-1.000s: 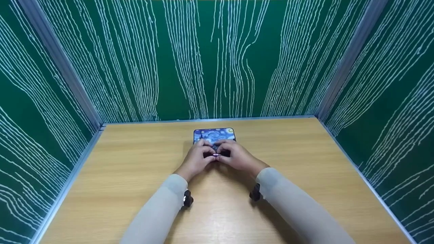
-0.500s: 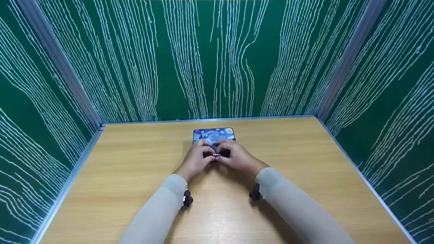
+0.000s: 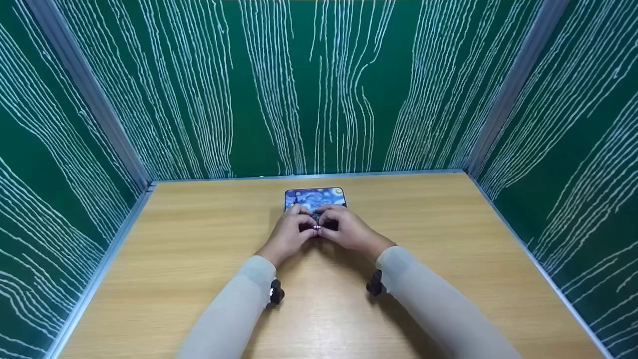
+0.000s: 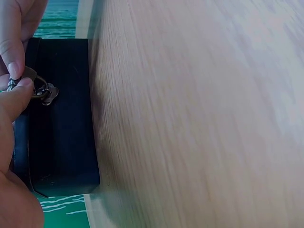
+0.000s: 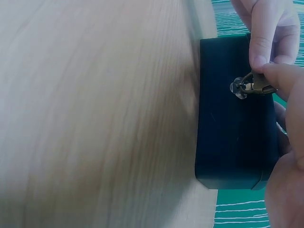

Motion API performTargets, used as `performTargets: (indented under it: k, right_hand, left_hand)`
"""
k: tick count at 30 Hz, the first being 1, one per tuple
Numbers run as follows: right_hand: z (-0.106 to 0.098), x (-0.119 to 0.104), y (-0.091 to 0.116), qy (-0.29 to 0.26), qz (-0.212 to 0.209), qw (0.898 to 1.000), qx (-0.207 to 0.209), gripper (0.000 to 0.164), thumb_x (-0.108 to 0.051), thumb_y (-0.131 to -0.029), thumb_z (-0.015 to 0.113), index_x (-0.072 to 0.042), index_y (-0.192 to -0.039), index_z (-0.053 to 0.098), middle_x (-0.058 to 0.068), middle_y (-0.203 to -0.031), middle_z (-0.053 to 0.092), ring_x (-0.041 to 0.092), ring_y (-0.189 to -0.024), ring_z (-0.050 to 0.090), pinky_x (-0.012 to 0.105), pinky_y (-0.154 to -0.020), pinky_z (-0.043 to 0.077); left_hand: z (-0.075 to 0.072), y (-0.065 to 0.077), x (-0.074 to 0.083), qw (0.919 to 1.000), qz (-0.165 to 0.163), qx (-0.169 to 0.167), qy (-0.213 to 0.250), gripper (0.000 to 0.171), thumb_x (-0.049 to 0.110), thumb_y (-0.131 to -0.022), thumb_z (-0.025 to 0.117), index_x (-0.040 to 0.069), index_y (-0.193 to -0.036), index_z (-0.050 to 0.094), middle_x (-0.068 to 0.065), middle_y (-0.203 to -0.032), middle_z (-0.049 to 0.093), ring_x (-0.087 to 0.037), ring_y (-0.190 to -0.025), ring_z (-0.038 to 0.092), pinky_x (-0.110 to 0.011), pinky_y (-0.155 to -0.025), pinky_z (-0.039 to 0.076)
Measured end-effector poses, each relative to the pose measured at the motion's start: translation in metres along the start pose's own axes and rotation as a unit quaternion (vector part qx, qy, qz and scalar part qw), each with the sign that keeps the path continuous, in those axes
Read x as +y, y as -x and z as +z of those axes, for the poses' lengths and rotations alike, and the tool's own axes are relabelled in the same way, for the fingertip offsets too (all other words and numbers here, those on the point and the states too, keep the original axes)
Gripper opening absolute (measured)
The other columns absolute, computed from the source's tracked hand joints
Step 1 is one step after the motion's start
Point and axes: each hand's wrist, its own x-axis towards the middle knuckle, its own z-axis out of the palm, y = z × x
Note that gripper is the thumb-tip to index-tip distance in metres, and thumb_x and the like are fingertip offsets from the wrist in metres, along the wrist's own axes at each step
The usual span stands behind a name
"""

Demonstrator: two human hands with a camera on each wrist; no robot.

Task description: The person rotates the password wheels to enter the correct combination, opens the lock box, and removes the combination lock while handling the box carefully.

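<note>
A dark tin box (image 4: 64, 142) stands on the table, its lid (image 3: 315, 197) printed with a swirling blue and yellow painting. On its front face is a metal hasp (image 4: 50, 94), and through it passes the shackle of a small brass-coloured combination padlock (image 5: 259, 84). My left hand (image 3: 290, 233) pinches the padlock between thumb and finger from one side. From the other side, my right hand (image 3: 355, 232) pinches the same padlock. The number wheels (image 3: 317, 228) show between the thumb tips. Other fingers of both hands lie over the lid's near part, hiding some of it.
The wooden table (image 3: 209, 239) carries the box near its far edge. Green walls (image 3: 259, 124) with white wavy lines rise behind and at both sides, framed by grey metal posts (image 3: 94, 94). Small black devices (image 3: 275, 292) sit at both wrists.
The hands, box and padlock keep their places; only a slight shift in how the wheels look between the thumbs shows.
</note>
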Motion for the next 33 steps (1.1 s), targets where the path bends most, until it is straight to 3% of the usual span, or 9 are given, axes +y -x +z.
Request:
performTargets:
  k: [13, 20, 27, 33]
  right_hand:
    - [0.0013, 0.0009, -0.0005, 0.006, 0.015, 1.000, -0.005, 0.007, -0.017, -0.105, 0.081, -0.011, -0.108, 0.082, 0.014, -0.158, 0.069, 0.040, -0.152, 0.061, 0.058, -0.131, 0.046]
    - [0.0011, -0.0002, -0.0008, 0.005, 0.006, 1.000, -0.002, 0.009, -0.015, -0.103, 0.084, -0.011, -0.109, 0.079, 0.015, -0.156, 0.070, 0.039, -0.151, 0.062, 0.057, -0.131, 0.046]
    - [0.0013, -0.0009, -0.0007, 0.007, -0.011, 1.000, 0.006, 0.005, -0.010, -0.102, 0.083, -0.006, -0.104, 0.080, 0.018, -0.152, 0.072, 0.041, -0.147, 0.065, 0.059, -0.126, 0.051]
    - [0.0005, -0.0017, -0.0014, 0.013, -0.002, 1.000, 0.001, 0.006, -0.013, -0.104, 0.081, -0.007, -0.105, 0.082, 0.016, -0.155, 0.071, 0.040, -0.148, 0.063, 0.058, -0.128, 0.049]
  left_hand:
    - [0.0002, 0.0003, 0.0005, 1.0000, -0.006, -0.004, 0.006, 0.008, 0.015, -0.100, 0.087, 0.008, -0.104, 0.087, -0.009, -0.131, 0.068, -0.030, -0.130, 0.066, -0.050, -0.119, 0.052]
    - [-0.0007, 0.0004, -0.0003, 0.9999, -0.012, -0.009, 0.009, 0.011, 0.015, -0.099, 0.088, 0.007, -0.106, 0.087, -0.008, -0.132, 0.067, -0.029, -0.130, 0.065, -0.049, -0.120, 0.051]
    - [0.0003, -0.0002, -0.0022, 1.0000, 0.002, -0.003, 0.005, 0.009, 0.015, -0.099, 0.088, 0.007, -0.104, 0.087, -0.008, -0.131, 0.068, -0.029, -0.130, 0.065, -0.049, -0.119, 0.051]
    - [0.0001, -0.0013, -0.0027, 0.9999, -0.008, -0.007, 0.008, 0.009, 0.016, -0.100, 0.087, 0.008, -0.105, 0.087, -0.006, -0.133, 0.067, -0.028, -0.131, 0.065, -0.049, -0.120, 0.051]
